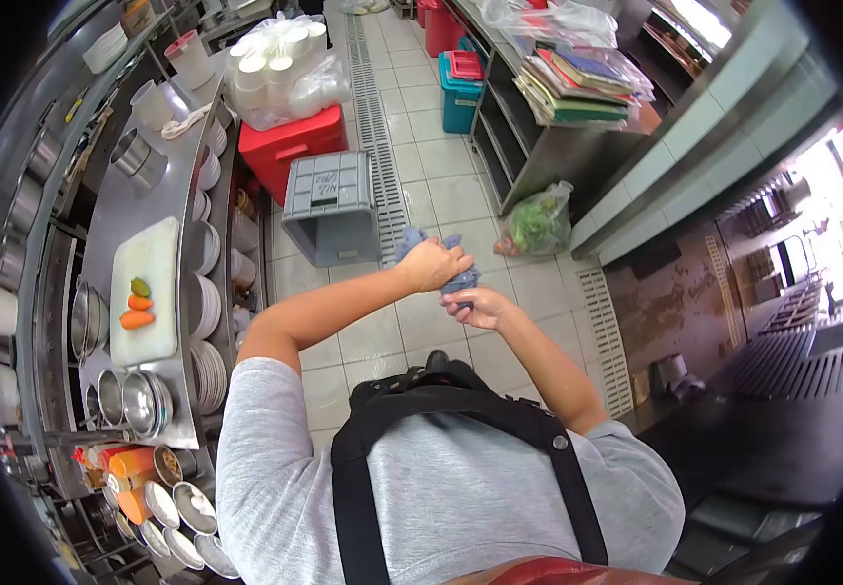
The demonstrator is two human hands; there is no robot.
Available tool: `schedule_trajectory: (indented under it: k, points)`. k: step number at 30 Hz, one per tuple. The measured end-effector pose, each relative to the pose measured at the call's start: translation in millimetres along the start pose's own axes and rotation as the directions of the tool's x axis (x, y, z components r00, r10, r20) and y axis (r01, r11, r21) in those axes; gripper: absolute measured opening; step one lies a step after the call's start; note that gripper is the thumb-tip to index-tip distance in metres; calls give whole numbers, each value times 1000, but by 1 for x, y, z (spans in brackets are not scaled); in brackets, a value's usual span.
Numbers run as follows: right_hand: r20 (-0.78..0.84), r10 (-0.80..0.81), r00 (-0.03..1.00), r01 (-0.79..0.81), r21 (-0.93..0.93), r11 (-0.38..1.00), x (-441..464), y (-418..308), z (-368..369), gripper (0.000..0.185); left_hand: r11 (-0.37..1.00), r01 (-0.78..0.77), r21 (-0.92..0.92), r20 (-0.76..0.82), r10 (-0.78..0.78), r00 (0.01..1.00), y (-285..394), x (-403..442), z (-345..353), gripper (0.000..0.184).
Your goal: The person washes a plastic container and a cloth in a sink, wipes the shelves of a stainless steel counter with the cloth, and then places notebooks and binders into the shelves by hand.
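Note:
In front of my body, over the tiled floor, both my hands are on a crumpled blue-grey cloth (462, 281). My left hand (433, 264) is wrapped round the bunched upper part, and some fabric sticks out past its knuckles. Closer to me, my right hand (477, 308) has its fingers curled at the cloth's lower end. The part of the cloth inside my left fist is hidden.
Left is a steel counter with a white cutting board (153, 273), carrots (137, 319), and stacked metal bowls (148, 403). Ahead, a grey crate (332, 209) and red cooler (290, 156) stand on the floor. A bag of greens (536, 220) lies by the right-hand shelf.

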State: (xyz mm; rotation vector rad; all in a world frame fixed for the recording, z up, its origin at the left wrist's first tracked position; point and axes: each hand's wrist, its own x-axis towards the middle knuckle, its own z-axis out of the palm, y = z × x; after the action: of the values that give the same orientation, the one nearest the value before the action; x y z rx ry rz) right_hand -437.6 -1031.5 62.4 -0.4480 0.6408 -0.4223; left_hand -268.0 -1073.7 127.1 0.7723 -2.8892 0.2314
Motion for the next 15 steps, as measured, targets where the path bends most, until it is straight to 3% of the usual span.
schedule_trajectory:
  k: [1, 3, 5, 6, 8, 9, 11, 13, 14, 15]
  points:
    - [6, 5, 1000, -5, 1, 1000, 17, -21, 0, 27, 1000, -26, 9, 79, 26, 997, -22, 11, 9, 24]
    - [-409, 0, 913, -219, -489, 845, 50, -58, 16, 22, 999, 35, -22, 89, -32, 996, -63, 26, 34, 22]
    - [-343, -376, 861, -189, -901, 390, 75, -94, 29, 31, 966, 217, -138, 282, -172, 944, -102, 36, 51, 22]
    - [-353, -367, 860, -196, -895, 402, 100, -102, 15, 31, 966, 213, -148, 291, -163, 943, -119, 41, 58, 22]
    - [-283, -547, 787, -346, -938, -13, 155, -113, -25, 31, 917, 368, -153, 458, -264, 849, -154, 53, 69, 20]
    - [-292, -544, 787, -348, -937, -1, 172, -127, -37, 31, 919, 363, -156, 467, -255, 847, -173, 60, 81, 20]
    - [-450, -478, 754, -430, -889, 158, 200, -152, -46, 26, 895, 435, -104, 550, -313, 774, -206, 68, 107, 22]
    - [-510, -479, 714, -495, -852, 171, 223, -176, -57, 22, 851, 507, -138, 613, -328, 719, -238, 82, 125, 23]
    - [-459, -470, 754, -488, -870, 67, 232, -187, -64, 22, 796, 583, -160, 673, -345, 655, -250, 87, 131, 25]
    - [-405, -456, 793, -470, -882, -35, 245, -197, -74, 21, 800, 578, -162, 678, -336, 654, -263, 90, 142, 25]
